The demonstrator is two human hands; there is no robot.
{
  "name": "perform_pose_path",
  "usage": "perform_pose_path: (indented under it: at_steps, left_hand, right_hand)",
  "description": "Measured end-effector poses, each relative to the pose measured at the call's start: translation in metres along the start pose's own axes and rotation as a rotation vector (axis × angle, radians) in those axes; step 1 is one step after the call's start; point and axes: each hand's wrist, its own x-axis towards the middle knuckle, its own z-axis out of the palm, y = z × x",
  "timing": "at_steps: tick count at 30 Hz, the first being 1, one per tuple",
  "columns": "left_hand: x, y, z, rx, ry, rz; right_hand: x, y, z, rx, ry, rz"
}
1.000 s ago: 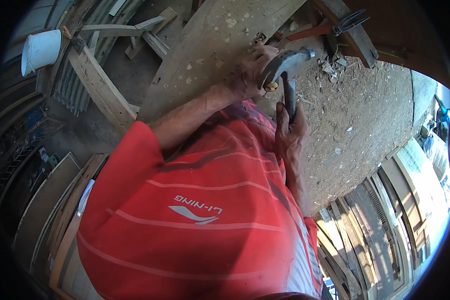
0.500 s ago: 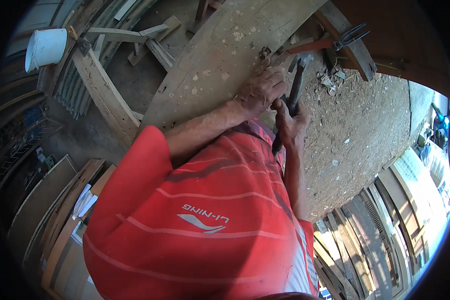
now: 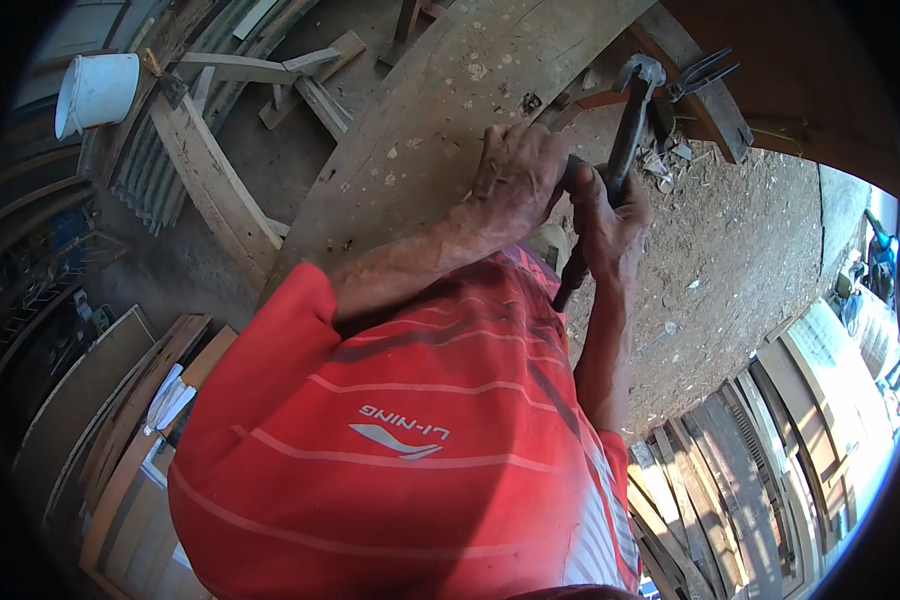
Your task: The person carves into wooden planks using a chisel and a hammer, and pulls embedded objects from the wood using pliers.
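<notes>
Right hand (image 3: 615, 220) grip wrapped round hammer (image 3: 628, 130); long axis slants from head, held out beyond hands, back down toward red shirt (image 3: 400, 400); left hand (image 3: 520, 165) near, on hammer's left side, at edge of wide wooden plank (image 3: 410, 150); its fingers curled, knuckles up, cannot tell what they pinch; dark stub (image 3: 573, 170) shows between hands, too unclear to name; hammer head well apart from left hand.
</notes>
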Motion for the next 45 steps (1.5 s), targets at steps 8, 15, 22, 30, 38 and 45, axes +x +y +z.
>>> perform_pose_path:
  at_steps: [8,15,22,30,38,45]
  left_hand:
    - [0.003,-0.007,0.016,-0.077,0.065,0.197]
    - [0.012,-0.015,0.039,-0.256,0.153,0.191]
    - [0.014,-0.034,0.049,-0.372,0.258,0.247]
    - [0.005,-0.02,0.038,-0.073,0.054,0.293]
    - [0.01,-0.003,0.007,-0.431,0.098,0.098]
    - [0.033,-0.052,-0.012,-0.636,0.301,-0.128]
  right_hand:
    - [-0.017,0.016,-0.005,0.008,0.052,0.083]
    - [-0.013,0.01,0.002,-0.146,0.171,0.012]
    - [-0.012,0.014,0.012,-0.252,0.184,-0.067]
    - [-0.006,0.074,-0.002,0.114,0.085,0.135]
    - [-0.011,0.031,-0.013,0.242,0.128,-0.04]
    - [-0.016,0.046,-0.016,0.077,0.104,0.099]
